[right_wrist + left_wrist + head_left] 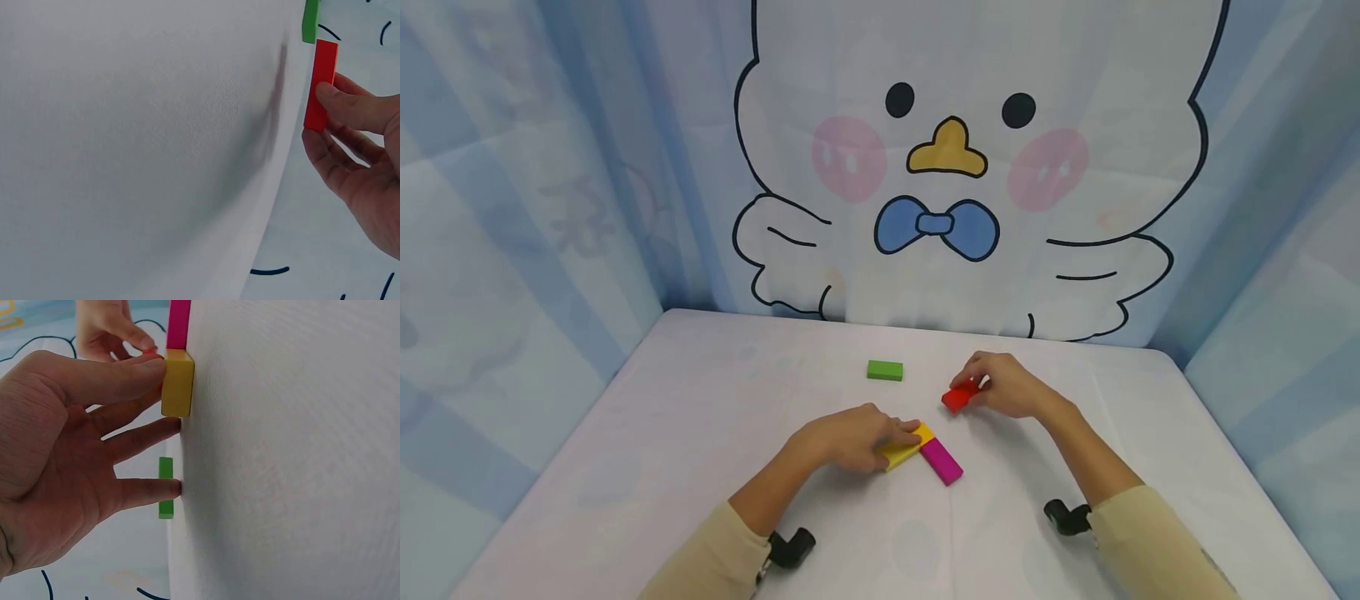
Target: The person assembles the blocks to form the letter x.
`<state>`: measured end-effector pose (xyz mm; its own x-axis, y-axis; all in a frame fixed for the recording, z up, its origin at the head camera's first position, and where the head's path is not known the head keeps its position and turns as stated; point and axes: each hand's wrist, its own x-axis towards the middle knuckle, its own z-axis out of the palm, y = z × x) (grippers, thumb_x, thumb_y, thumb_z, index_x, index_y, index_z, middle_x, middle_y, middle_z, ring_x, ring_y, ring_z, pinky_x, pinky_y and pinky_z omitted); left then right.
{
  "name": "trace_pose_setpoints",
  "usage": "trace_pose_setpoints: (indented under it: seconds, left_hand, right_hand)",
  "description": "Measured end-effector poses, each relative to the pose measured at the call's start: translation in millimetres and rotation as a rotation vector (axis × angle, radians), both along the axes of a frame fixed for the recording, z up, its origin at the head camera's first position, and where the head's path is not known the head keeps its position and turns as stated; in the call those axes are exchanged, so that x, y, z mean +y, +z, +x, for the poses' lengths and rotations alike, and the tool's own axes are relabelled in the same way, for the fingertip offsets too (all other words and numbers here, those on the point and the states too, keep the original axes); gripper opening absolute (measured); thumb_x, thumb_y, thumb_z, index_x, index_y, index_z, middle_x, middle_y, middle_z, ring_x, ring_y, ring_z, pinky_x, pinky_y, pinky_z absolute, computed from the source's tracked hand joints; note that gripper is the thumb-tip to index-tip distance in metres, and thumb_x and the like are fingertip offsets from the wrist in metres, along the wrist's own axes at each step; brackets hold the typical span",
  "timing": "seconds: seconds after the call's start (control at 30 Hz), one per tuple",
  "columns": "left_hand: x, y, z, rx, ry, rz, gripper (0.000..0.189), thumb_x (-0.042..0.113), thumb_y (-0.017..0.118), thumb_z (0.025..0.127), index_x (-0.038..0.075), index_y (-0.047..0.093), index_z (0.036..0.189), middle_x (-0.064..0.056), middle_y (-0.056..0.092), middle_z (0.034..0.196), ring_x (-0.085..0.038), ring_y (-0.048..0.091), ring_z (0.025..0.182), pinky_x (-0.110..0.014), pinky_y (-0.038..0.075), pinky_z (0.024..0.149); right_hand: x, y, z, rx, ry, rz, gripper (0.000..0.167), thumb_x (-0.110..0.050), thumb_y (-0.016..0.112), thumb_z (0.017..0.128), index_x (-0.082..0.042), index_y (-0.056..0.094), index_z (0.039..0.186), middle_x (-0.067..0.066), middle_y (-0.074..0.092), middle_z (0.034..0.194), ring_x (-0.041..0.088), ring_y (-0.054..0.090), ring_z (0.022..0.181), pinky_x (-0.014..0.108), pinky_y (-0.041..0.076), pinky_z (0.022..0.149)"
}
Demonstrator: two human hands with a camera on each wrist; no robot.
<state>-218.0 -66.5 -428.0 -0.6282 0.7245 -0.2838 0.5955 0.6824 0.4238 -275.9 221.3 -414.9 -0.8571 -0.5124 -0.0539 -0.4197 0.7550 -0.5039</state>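
Low on the table, my left hand [853, 437] holds a yellow block [898, 456] between thumb and index finger; its other fingers are spread, as the left wrist view shows. A magenta block [942, 462] lies at an angle against the yellow block's right end, forming a corner with it. My right hand [1013, 386] pinches a red block [956, 399] by thumb and fingers, to the right of that pair. In the right wrist view the red block [322, 65] is held above the white surface, with its shadow below.
A green block [885, 371] lies by itself farther back on the white-covered table [700, 400]. Behind the table hangs a pale blue curtain [1105, 192] with a cartoon figure, and more curtain stands at both sides. Black wrist devices [792, 550] sit at both cuffs.
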Motion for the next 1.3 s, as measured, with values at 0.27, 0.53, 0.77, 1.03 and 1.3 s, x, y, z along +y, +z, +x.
trace_pose_setpoints:
  seconds: [0.27,0.53,0.77,1.03,1.3]
  left_hand:
    - [-0.1,1.0,-0.1,-0.001,-0.004,0.011,0.059,0.014,0.070,0.098,0.031,0.055,0.152,0.015,0.046,0.161,-0.021,0.048,0.147,-0.035,0.047,0.115]
    - [-0.8,3.5,2.6,-0.004,-0.004,0.018,0.058,0.013,0.070,0.097,0.030,0.056,0.151,0.014,0.047,0.160,-0.020,0.049,0.147,-0.036,0.046,0.116]
    - [-0.7,3.4,1.7,-0.004,0.000,0.021,0.058,0.014,0.071,0.097,0.030,0.056,0.151,0.014,0.047,0.159,-0.020,0.051,0.145,-0.036,0.047,0.115]
    - [-0.6,4.1,1.4,-0.005,-0.002,0.022,0.058,0.015,0.072,0.097,0.030,0.057,0.150,0.014,0.049,0.159,-0.019,0.057,0.139,-0.031,0.050,0.109]
    - [-0.9,3.1,1.6,0.002,-0.001,0.027,0.057,0.015,0.072,0.096,0.032,0.058,0.149,0.014,0.050,0.158,-0.020,0.056,0.139,-0.031,0.050,0.109]
  right_hand:
    - [-5.0,-1.0,14.4,0.020,-0.010,-0.007,0.027,-0.003,0.079,0.089,-0.013,0.080,0.114,0.004,0.068,0.111,0.023,0.062,0.106,0.038,0.062,0.089]
    - [-12.7,-1.1,25.0,0.008,-0.050,-0.014,0.027,-0.004,0.080,0.089,-0.014,0.081,0.113,0.004,0.068,0.110,0.022,0.061,0.107,0.037,0.062,0.088]
    - [-17.4,-1.2,29.7,-0.015,-0.057,-0.004,0.026,-0.004,0.080,0.088,-0.015,0.081,0.112,0.003,0.067,0.108,0.021,0.061,0.105,0.037,0.061,0.087]
    - [-23.7,-0.3,31.6,-0.022,-0.039,0.017,0.026,-0.003,0.080,0.088,-0.014,0.081,0.111,0.002,0.068,0.108,0.020,0.061,0.104,0.037,0.061,0.087]
    - [-28.8,-3.6,31.0,-0.023,-0.031,0.032,0.025,-0.003,0.082,0.087,-0.014,0.082,0.109,0.001,0.068,0.106,0.018,0.061,0.101,0.034,0.061,0.085]
